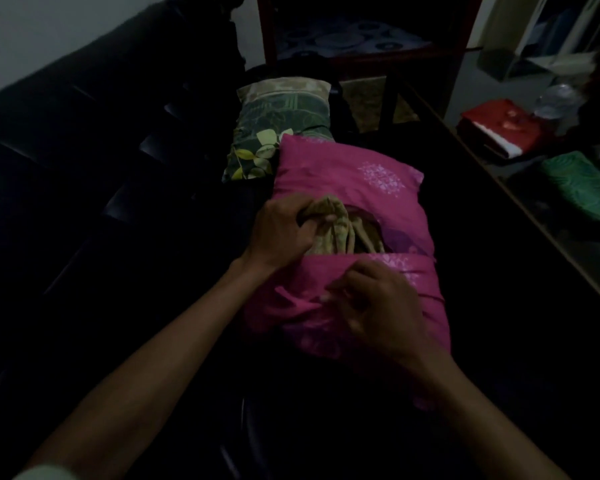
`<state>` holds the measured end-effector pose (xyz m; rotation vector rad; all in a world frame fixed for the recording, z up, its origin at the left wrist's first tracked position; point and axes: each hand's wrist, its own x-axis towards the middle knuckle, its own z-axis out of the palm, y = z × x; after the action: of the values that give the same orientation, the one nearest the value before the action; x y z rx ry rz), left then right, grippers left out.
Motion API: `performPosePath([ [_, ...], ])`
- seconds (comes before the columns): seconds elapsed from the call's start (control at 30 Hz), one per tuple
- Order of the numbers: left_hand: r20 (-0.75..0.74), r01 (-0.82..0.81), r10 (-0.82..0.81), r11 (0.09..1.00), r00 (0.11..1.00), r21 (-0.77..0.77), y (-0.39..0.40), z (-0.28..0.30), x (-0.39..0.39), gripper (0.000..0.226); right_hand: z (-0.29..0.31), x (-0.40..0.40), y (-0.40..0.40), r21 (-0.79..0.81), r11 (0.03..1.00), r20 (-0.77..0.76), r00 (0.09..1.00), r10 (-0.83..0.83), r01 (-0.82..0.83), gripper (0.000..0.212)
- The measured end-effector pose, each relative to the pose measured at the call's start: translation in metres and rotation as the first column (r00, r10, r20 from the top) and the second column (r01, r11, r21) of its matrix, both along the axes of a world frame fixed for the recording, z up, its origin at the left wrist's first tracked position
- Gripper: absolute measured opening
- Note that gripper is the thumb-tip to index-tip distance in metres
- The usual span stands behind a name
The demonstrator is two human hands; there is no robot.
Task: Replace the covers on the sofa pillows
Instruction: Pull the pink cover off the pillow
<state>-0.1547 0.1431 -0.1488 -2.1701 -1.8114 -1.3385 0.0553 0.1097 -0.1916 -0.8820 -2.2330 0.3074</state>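
Note:
A pillow in a pink cover with pale flower prints lies on the dark sofa in front of me. Through the opening in the cover's back shows the olive-yellow inner pillow, bunched into folds. My left hand grips a corner of that olive fabric at the opening's left side. My right hand pinches the pink flap just below the opening. Behind it lies a second pillow in a dark green cover with yellow leaves.
A dark wooden shelf unit stands past the sofa's end. To the right runs a low glass table edge, with red folded cloth and green folded cloth beyond it. The room is dim.

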Motion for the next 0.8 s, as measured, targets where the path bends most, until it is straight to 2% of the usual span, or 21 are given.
performPosePath([
  [0.1,-0.006,-0.01,0.011,0.996,1.0,0.089,0.01,0.012,0.004,0.027,0.008,0.007,0.003,0.143,0.99,-0.02,1.0,0.01,-0.007,0.013],
  [0.2,0.001,-0.019,0.019,0.989,1.0,0.15,0.017,0.024,0.002,0.029,0.009,0.019,-0.013,0.163,0.983,0.032,0.996,0.082,-0.086,0.009],
  [0.27,0.008,-0.041,0.04,0.989,0.999,0.14,0.021,0.024,0.0,0.028,0.002,0.028,-0.022,0.151,0.98,0.086,0.99,0.116,-0.128,0.008],
  [0.37,0.139,-0.154,0.143,0.985,0.98,0.077,0.032,0.014,-0.011,0.028,-0.008,0.038,-0.031,0.121,0.971,0.156,0.97,0.188,-0.208,0.001],
  [0.43,0.184,-0.191,0.182,0.981,0.966,0.031,0.037,0.01,-0.018,0.028,-0.011,0.043,-0.033,0.108,0.969,0.189,0.962,0.198,-0.221,0.005],
  [0.53,0.172,-0.095,0.095,0.995,0.981,-0.009,0.031,0.014,-0.013,0.032,-0.014,0.049,-0.033,0.041,0.981,0.265,0.949,0.173,-0.19,0.017],
  [0.6,0.071,-0.009,0.007,1.0,0.997,0.021,0.017,0.019,-0.01,0.034,-0.018,0.05,-0.031,0.001,0.987,0.277,0.949,0.153,-0.16,0.019],
  [0.67,-0.04,0.09,-0.088,0.994,0.995,0.062,-0.002,0.019,-0.013,0.019,-0.022,0.049,-0.029,-0.007,0.991,0.253,0.958,0.134,-0.137,0.02],
  [0.7,-0.13,0.126,-0.113,0.987,0.985,0.099,-0.011,0.019,-0.011,0.03,-0.023,0.048,-0.027,-0.006,0.992,0.24,0.963,0.124,-0.126,0.02],
  [0.73,-0.253,0.179,-0.145,0.977,0.957,0.118,-0.021,0.017,-0.01,0.043,-0.024,0.046,-0.025,-0.005,0.993,0.225,0.967,0.118,-0.12,0.02],
  [0.8,-0.512,0.299,-0.216,0.95,0.831,0.085,-0.035,0.005,-0.004,0.051,-0.027,0.044,-0.021,0.005,0.994,0.193,0.975,0.11,-0.113,0.018],
])
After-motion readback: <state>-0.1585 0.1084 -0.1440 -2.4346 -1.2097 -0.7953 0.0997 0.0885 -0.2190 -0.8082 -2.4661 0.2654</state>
